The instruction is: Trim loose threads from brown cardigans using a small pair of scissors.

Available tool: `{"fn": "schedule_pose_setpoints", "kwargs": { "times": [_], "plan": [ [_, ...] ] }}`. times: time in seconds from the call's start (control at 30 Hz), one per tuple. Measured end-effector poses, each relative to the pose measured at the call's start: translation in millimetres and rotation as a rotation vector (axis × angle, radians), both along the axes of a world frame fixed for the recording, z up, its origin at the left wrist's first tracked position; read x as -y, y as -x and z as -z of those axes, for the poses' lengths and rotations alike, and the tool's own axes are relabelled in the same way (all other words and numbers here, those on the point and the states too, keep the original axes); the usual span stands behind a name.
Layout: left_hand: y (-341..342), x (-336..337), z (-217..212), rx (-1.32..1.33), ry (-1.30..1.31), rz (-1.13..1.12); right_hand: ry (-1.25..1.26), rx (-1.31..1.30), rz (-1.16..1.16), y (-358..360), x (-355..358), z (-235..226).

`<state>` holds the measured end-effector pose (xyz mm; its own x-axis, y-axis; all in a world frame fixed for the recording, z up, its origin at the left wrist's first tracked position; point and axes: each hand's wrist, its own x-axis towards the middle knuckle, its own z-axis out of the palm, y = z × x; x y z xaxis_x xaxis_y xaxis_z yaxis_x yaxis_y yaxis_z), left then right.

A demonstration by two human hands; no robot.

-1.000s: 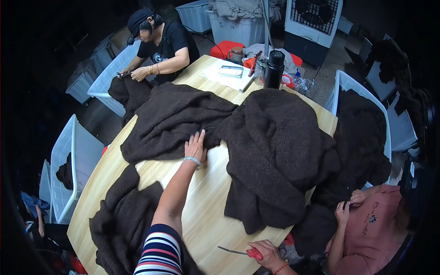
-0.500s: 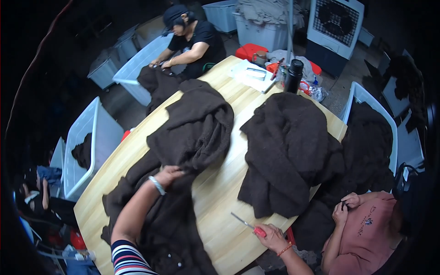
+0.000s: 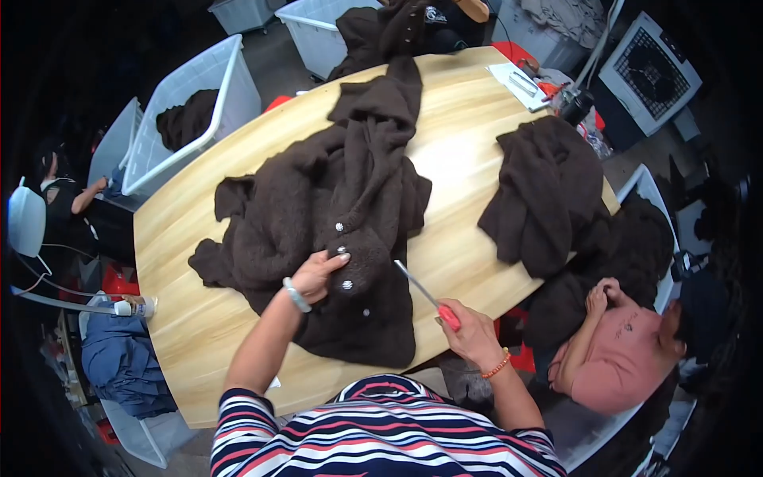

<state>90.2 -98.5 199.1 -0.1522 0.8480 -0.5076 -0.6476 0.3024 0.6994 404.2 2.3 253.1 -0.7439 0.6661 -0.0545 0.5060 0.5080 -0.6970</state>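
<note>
Dark brown fuzzy knit coat (image 3: 334,230) w/ pale buttons lies spread, rumpled, across the pale wood oval table (image 3: 469,143), front edge near the person. Left hand (image 3: 319,274) rests flat on its button strip, fingers apart. Right hand (image 3: 470,332) is clamped on red-handled scissors (image 3: 427,296), blades not yet at the fabric; trimming looks barely begun.

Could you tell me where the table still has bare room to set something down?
Bare wood lies between the buttoned dark garment and the second dark pile, and along the table edge on the left. It is crowded where the left hand and right hand work.
</note>
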Motion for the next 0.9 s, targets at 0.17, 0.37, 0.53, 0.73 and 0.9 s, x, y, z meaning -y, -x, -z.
{"fn": "schedule_pose_setpoints", "kwargs": {
  "times": [0.17, 0.37, 0.53, 0.73, 0.9],
  "plan": [
    [-30, 12, 75, 0.17, 0.027, -0.031, -0.014, 0.346, -0.097, 7, 51, 4],
    [-25, 31, 94, 0.225, 0.082, 0.031, 0.011, 0.479, -0.085, 16, 86, 2],
    [-29, 32, 98, 0.217, 0.095, 0.067, -0.025, 0.406, -0.001, 49, 74, 5],
    [-29, 29, 97, 0.182, 0.131, 0.046, -0.07, 0.392, -0.059, 59, 74, 10],
    [-20, 37, 106, 0.398, 0.016, 0.02, 0.051, 0.493, -0.165, 21, 109, 16]
  ]
}}
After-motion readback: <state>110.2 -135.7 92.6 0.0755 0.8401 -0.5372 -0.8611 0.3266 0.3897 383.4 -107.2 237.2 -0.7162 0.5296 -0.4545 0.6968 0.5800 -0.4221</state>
